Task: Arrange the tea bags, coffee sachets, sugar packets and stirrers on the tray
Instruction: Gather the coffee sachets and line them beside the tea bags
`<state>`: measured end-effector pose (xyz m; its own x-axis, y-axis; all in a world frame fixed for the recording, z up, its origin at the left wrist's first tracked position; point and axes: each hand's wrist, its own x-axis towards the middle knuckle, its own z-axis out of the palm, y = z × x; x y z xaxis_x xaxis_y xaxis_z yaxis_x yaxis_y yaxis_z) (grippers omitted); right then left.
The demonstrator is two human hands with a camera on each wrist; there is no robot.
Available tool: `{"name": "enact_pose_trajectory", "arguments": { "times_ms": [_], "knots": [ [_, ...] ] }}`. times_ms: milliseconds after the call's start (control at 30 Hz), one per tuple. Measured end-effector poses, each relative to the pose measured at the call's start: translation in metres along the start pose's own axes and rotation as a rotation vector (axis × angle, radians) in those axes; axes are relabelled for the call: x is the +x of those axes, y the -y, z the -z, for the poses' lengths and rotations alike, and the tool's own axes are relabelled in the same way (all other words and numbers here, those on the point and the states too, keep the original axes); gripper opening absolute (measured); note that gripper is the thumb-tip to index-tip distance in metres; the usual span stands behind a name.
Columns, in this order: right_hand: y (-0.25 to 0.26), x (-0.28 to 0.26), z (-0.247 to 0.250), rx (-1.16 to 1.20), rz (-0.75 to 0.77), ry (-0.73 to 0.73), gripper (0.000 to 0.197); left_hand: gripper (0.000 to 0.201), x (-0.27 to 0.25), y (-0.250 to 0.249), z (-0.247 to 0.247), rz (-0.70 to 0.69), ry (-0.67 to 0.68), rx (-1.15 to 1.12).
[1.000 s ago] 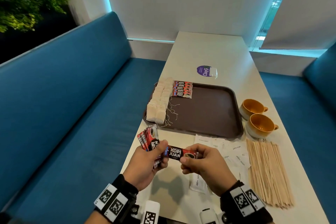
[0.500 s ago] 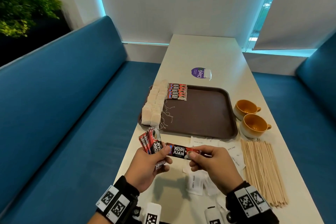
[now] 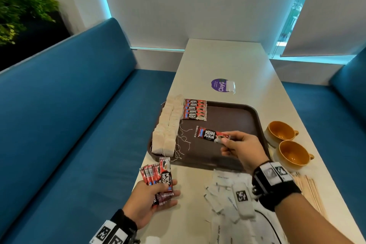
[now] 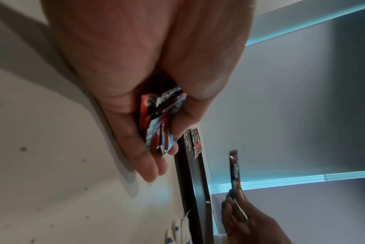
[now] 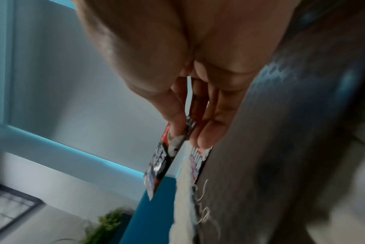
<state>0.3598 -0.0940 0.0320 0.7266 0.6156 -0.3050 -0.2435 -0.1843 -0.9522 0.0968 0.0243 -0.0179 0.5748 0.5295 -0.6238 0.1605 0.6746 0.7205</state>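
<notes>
Placing coffee: right hand point(image 3: 242, 148) pinching one sachet point(image 3: 211, 136) over tray point(image 3: 255, 117), left hand point(image 3: 152, 202) gripping spare sachets point(image 3: 158, 176); next, laying it under the row point(image 3: 194, 109).

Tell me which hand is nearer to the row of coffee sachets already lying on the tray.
Right. The right hand hovers over the tray, pinching one sachet just short of the row of coffee sachets. The left hand holds a bunch of sachets at the table's near edge, off the tray.

Two orange cups point(image 3: 281, 134) point(image 3: 294, 154) stand side by side on the white table point(image 3: 221, 59). A purple round sticker point(image 3: 219, 84) lies farther along it. Blue benches point(image 3: 65, 105) flank the table; a green plant point(image 3: 21, 6) sits beyond the left one.
</notes>
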Motion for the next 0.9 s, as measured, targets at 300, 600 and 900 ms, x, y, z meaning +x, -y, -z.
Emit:
{"name": "enact_pose_trajectory", "arguments": {
  "times_ms": [300, 600, 900],
  "knots": [
    [-0.015, 0.127, -0.025, -0.181, -0.056, -0.022, 0.016, 0.024, 0.016, -0.003, 0.002, 0.080, 0.003, -0.011],
    [-0.009, 0.169, -0.051, -0.407, -0.088, -0.064, 0.017, 0.027, 0.021, -0.008, 0.008, 0.148, 0.084, -0.057],
    [-0.002, 0.173, -0.061, -0.532, -0.146, -0.151, 0.032, 0.029, 0.025, -0.006, 0.011, 0.178, 0.116, -0.092]
  ]
}}
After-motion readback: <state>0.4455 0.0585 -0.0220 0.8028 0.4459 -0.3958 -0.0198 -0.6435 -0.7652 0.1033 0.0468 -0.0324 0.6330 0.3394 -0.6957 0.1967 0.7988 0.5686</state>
